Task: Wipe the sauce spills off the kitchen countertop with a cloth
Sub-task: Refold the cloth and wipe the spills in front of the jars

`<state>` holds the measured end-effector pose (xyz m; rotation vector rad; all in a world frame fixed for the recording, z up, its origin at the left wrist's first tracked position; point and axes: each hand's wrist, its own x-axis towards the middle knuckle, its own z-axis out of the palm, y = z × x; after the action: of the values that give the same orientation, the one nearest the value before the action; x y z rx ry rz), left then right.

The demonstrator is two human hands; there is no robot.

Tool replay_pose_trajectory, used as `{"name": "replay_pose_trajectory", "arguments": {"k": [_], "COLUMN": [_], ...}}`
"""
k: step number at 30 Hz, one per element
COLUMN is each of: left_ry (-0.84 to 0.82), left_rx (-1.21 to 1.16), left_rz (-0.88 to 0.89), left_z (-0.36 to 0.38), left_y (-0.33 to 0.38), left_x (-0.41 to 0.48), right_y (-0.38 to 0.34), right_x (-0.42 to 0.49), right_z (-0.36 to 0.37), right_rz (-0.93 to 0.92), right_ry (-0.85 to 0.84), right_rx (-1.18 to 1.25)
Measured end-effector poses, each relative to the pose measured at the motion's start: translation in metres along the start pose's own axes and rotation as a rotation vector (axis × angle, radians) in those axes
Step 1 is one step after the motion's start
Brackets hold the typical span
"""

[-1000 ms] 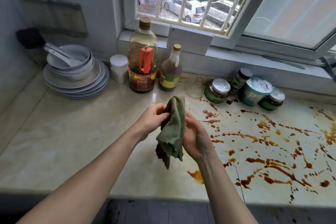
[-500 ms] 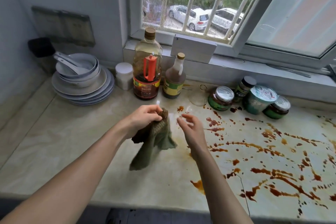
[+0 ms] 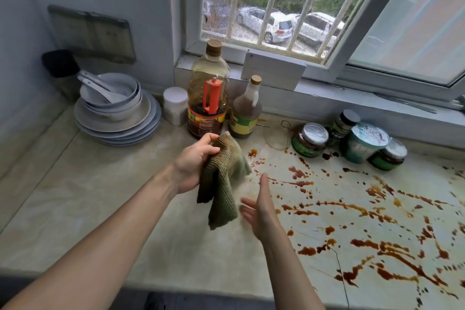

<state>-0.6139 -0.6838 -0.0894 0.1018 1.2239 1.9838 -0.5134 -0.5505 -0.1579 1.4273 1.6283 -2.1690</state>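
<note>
A green ribbed cloth [image 3: 222, 184] with dark stains hangs above the countertop [image 3: 100, 209], pinched at its top by my left hand [image 3: 195, 162]. My right hand [image 3: 260, 209] is just to the right of the cloth's lower end, palm turned toward it, fingers spread and holding nothing. Brown sauce spills [image 3: 364, 209] streak and dot the right half of the countertop, from near the jars down to the front edge.
A stack of plates and bowls [image 3: 115, 113] with spoons stands at the back left. A white container [image 3: 175, 106], an oil bottle [image 3: 208, 98] and a sauce bottle [image 3: 245, 113] line the back. Jars and tubs [image 3: 352, 141] sit under the window sill.
My right hand let go of the cloth and dropped lower, opening flat beside it. My left hand kept the cloth, which now hangs unfolded from it.
</note>
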Motion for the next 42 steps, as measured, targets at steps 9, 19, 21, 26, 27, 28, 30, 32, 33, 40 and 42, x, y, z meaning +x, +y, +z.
{"name": "replay_pose_trajectory", "arguments": {"k": [9, 19, 21, 26, 27, 28, 30, 32, 33, 40, 42], "left_ry": [0.051, 0.433, 0.371, 0.39, 0.441, 0.487, 0.527, 0.485, 0.441, 0.24, 0.235], "left_rx": [-0.256, 0.465, 0.491, 0.883, 0.977, 1.056, 1.133, 1.161, 1.172, 1.089, 1.035], "left_rz": [-0.018, 0.123, 0.16, 0.249, 0.287, 0.326, 0.381, 0.377, 0.357, 0.26, 0.241], "left_z": [-0.002, -0.037, -0.036, -0.031, -0.03, -0.029, -0.03, -0.032, -0.031, -0.018, -0.018], "left_y": [0.004, -0.012, -0.012, -0.009, -0.008, -0.006, -0.002, 0.001, 0.003, -0.006, -0.011], "left_x": [0.0, 0.005, 0.002, -0.004, -0.006, -0.009, -0.013, -0.015, -0.015, -0.025, -0.026], "right_y": [-0.016, -0.057, -0.063, -0.074, -0.076, -0.079, -0.083, -0.084, -0.083, -0.08, -0.073], "right_x": [-0.003, -0.011, -0.016, -0.021, -0.022, -0.022, -0.019, -0.018, -0.018, -0.007, -0.002], "right_z": [0.022, -0.015, -0.016, -0.016, -0.017, -0.02, -0.029, -0.035, -0.036, -0.024, -0.02], "right_rz": [0.093, -0.451, -0.571, -0.812, -0.848, -0.876, -0.891, -0.811, -0.749, -0.7, -0.672], "right_ry": [-0.421, -0.203, -0.153, 0.079, 0.125, 0.155, 0.135, -0.014, -0.082, -0.027, 0.002], "right_rx": [0.769, -0.004, -0.223, -0.739, -0.775, -0.79, -0.762, -0.602, -0.508, -0.547, -0.612]}}
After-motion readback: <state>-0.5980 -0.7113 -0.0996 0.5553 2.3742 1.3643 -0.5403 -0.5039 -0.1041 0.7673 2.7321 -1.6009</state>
